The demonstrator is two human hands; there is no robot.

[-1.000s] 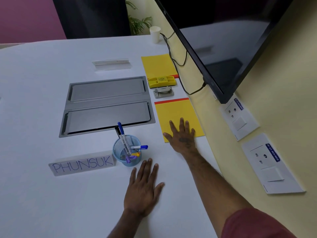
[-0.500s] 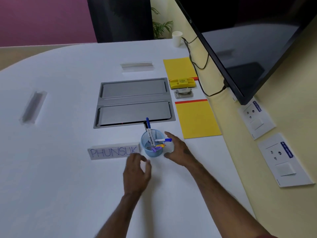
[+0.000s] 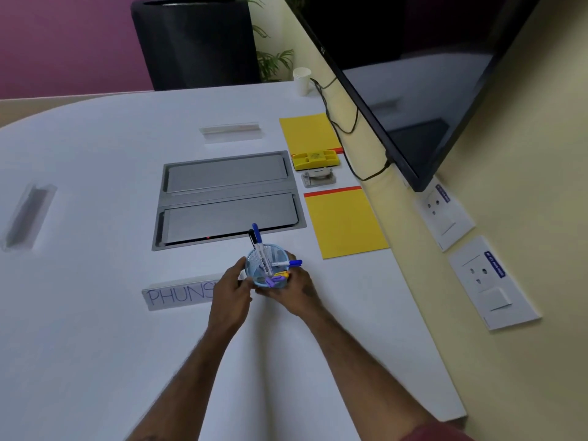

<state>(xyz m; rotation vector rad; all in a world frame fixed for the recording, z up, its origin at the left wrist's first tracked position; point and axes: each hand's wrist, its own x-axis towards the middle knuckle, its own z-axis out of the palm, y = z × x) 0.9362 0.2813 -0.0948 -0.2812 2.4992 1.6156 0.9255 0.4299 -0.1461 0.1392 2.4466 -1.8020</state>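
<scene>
A light blue mesh pen cup (image 3: 261, 267) stands on the white table (image 3: 95, 345), holding several markers with blue caps and some purple and yellow ones. My left hand (image 3: 229, 298) curls round the cup's left side. My right hand (image 3: 296, 291) curls round its right side and front. Left of the cup lies a clear name plate (image 3: 178, 294) with "PHUNS" showing; my left hand hides its right end.
A grey metal double-lid cable box (image 3: 227, 198) is set into the table behind the cup. To the right lie two yellow folders (image 3: 345, 222), a yellow tray (image 3: 315, 160) and a grey stapler-like item (image 3: 319, 179). A black monitor (image 3: 413, 74), wall sockets (image 3: 491, 281), paper cup (image 3: 301, 80) and black chair (image 3: 197, 43) surround the table.
Both hands left the table and closed in on the pen cup from either side; they now hold it. The camera view shifted left and up.
</scene>
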